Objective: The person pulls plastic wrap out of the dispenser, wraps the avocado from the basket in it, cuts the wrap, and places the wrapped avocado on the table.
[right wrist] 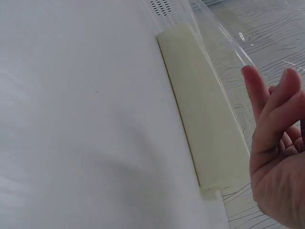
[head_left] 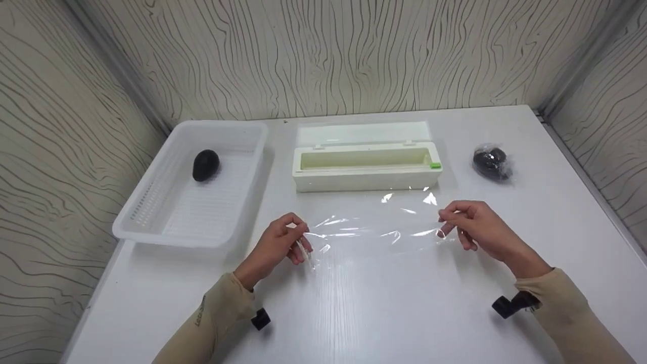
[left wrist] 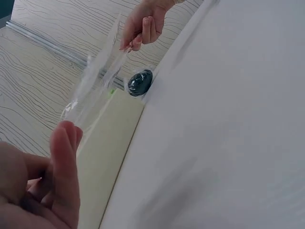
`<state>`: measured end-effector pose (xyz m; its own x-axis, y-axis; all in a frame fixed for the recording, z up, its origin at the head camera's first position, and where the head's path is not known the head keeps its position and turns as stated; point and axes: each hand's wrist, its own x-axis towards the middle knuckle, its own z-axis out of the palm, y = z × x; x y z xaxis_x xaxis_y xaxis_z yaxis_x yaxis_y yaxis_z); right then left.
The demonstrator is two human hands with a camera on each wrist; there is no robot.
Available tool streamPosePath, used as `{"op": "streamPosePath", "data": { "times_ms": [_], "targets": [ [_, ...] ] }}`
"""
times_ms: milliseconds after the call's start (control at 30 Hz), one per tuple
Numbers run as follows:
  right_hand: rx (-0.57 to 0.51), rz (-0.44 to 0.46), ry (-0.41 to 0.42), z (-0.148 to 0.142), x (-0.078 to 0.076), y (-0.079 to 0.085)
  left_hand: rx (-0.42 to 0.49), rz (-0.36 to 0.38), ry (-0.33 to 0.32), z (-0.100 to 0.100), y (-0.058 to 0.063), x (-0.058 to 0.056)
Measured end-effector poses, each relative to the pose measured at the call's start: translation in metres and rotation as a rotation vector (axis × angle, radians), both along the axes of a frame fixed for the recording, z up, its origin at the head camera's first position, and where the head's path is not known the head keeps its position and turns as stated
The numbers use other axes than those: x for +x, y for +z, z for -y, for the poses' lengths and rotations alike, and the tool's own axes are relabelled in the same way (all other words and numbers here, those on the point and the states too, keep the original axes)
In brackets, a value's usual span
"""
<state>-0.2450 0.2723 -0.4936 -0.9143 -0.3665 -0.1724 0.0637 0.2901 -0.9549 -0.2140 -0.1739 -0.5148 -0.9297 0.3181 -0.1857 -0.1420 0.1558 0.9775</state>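
Note:
A sheet of clear plastic wrap [head_left: 364,232] stretches in the air between both hands, wrinkled and shiny. My left hand [head_left: 280,240] pinches its left end between thumb and fingers, with a bit of film hanging below. At the other end, my right hand [head_left: 472,222] holds the film between thumb and forefinger. Just beyond the sheet stands a white wrap dispenser box [head_left: 366,181], its lid raised and a small green piece at its right corner. In the left wrist view, the film [left wrist: 95,86] runs from the near fingers to the right hand [left wrist: 145,24].
On the left sits a white plastic basket [head_left: 237,202] with a dark, avocado-shaped object [head_left: 205,165] inside. A similar dark object wrapped in film [head_left: 490,162] lies at the back right. Patterned wall panels [head_left: 354,60] border the white table [head_left: 384,313].

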Motion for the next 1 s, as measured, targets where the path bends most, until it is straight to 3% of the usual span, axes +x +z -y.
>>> {"op": "streamPosePath", "data": {
  "times_ms": [267,467,633,733,867,933,1000],
  "targets": [
    [0.088,0.092,0.127,-0.008,0.001,-0.01,-0.042,0.071,-0.037,-0.001,-0.014,0.004],
    [0.162,0.146,0.15,-0.006,0.0,-0.017,-0.075,0.11,-0.096,-0.003,-0.019,0.006],
    [0.243,0.17,0.148,-0.006,0.001,-0.017,-0.141,0.081,-0.142,0.0,-0.021,0.007],
    [0.338,0.135,0.134,-0.005,-0.001,-0.014,-0.196,0.062,-0.166,0.004,-0.02,0.008],
    [0.465,0.024,0.071,-0.005,-0.008,-0.007,-0.337,0.036,-0.195,0.009,-0.016,0.008],
    [0.463,-0.037,0.025,-0.005,-0.015,-0.003,-0.411,0.004,-0.184,0.011,-0.012,0.006],
    [0.407,-0.077,-0.023,-0.004,-0.023,-0.001,-0.444,-0.038,-0.132,0.01,-0.008,0.0]
  ]
}}
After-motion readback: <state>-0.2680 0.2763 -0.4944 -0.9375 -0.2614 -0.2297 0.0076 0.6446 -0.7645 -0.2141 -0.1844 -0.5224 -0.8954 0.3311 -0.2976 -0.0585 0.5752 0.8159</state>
